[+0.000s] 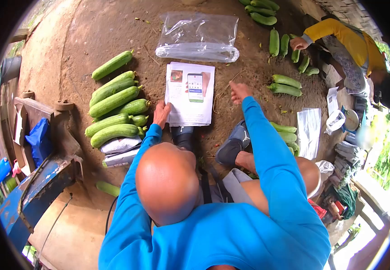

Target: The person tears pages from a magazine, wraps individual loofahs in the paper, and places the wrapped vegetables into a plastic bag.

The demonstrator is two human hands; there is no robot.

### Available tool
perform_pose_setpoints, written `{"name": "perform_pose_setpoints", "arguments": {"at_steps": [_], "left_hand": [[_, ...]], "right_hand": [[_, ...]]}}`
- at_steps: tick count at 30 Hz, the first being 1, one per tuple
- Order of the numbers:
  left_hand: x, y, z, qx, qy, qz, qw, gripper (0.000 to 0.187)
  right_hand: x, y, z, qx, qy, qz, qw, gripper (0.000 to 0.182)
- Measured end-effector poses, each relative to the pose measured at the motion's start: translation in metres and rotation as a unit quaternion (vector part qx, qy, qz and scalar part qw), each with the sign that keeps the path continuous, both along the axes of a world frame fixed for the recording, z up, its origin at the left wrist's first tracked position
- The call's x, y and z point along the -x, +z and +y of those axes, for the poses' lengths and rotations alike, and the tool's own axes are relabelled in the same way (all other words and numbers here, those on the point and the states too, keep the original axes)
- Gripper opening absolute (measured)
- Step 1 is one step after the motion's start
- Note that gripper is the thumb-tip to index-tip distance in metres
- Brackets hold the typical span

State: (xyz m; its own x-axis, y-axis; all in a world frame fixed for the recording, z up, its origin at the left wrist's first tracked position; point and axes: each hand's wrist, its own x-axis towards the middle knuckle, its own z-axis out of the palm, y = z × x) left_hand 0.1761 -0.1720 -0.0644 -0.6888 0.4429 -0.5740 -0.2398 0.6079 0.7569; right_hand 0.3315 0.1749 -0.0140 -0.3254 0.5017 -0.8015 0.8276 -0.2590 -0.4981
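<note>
My left hand [161,113] pinches the left edge of a stack of printed paper sheets [181,110]. The top sheet has a picture of a phone held in a hand. To the right of the sheets, my right hand [240,92] hangs over the brown ground with its index finger stretched out and the other fingers partly curled; nothing shows in it. Above the sheets lies a clear plastic bag [198,33]. Several long green gourds [114,102] lie in a row left of my left hand.
At the upper right, a co-worker in a yellow sleeve [330,28] reaches toward more gourds [274,42]. Another plastic bag [309,132] lies at the right. A rusty blue metal frame [37,200] stands at the left, near a blue bag [39,139].
</note>
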Motion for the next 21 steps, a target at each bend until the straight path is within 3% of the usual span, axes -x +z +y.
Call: {"name": "perform_pose_setpoints", "arguments": {"at_steps": [3, 5, 7, 9, 12, 14, 15, 16, 17, 19, 21], "left_hand": [[-0.011, 0.016, -0.007, -0.013, -0.001, -0.003, 1.0, 0.05], [-0.015, 0.013, -0.015, -0.003, 0.001, -0.004, 1.0, 0.053], [-0.016, 0.008, -0.02, 0.039, 0.002, -0.054, 0.998, 0.049], [-0.017, 0.001, -0.022, 0.032, -0.004, -0.034, 0.999, 0.048], [-0.015, -0.007, -0.012, 0.018, 0.003, -0.012, 1.0, 0.048], [-0.01, 0.003, 0.0, 0.03, 0.03, -0.065, 0.997, 0.045], [-0.009, 0.005, 0.006, 0.03, 0.037, -0.066, 0.997, 0.045], [-0.007, 0.004, 0.013, -0.015, 0.031, -0.047, 0.998, 0.045], [-0.004, 0.003, 0.019, -0.06, 0.03, -0.025, 0.997, 0.044], [-0.005, 0.002, 0.03, -0.027, 0.014, 0.032, 0.999, 0.044], [0.001, -0.001, 0.033, 0.046, -0.081, 0.017, 0.996, 0.047]], "right_hand": [[-0.005, -0.034, -0.023, 0.003, 0.024, -0.109, 0.994, 0.067], [0.001, -0.054, -0.033, -0.024, 0.001, -0.114, 0.993, 0.073], [0.009, -0.07, -0.032, -0.104, 0.058, -0.156, 0.981, 0.066], [0.008, -0.081, -0.031, -0.125, 0.079, -0.169, 0.974, 0.056], [-0.006, -0.107, -0.021, -0.217, 0.157, -0.078, 0.96, 0.048], [-0.003, -0.087, -0.019, -0.109, 0.043, -0.031, 0.993, 0.04], [-0.001, -0.074, -0.019, -0.108, 0.05, -0.031, 0.992, 0.04], [0.004, -0.055, -0.018, -0.082, -0.04, 0.066, 0.994, 0.036], [0.013, -0.036, -0.016, -0.05, -0.126, 0.163, 0.977, 0.033], [0.045, 0.011, -0.021, -0.061, -0.209, 0.25, 0.943, 0.021], [0.092, 0.06, -0.032, -0.081, -0.235, 0.306, 0.919, 0.025]]}}
